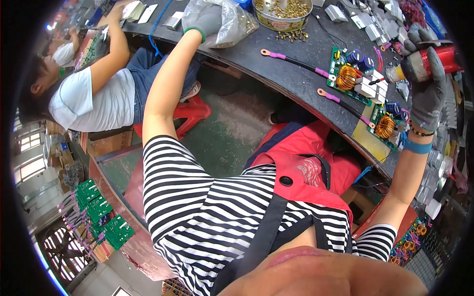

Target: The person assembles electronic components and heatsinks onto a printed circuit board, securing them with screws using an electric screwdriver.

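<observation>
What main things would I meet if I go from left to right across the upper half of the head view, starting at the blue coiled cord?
Blue coiled cord, clear plastic bag, round tin, upper circuit board with copper-coloured coil, red tool held in the right hand.

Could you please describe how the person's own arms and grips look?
Both arms wear short black-and-white striped sleeves, leaving the forearms bare. The left grip is in a grey glove with a green edge at the wrist. The right grip is also in a grey glove; below it sit a dark beaded bracelet and a plain blue band.
</observation>
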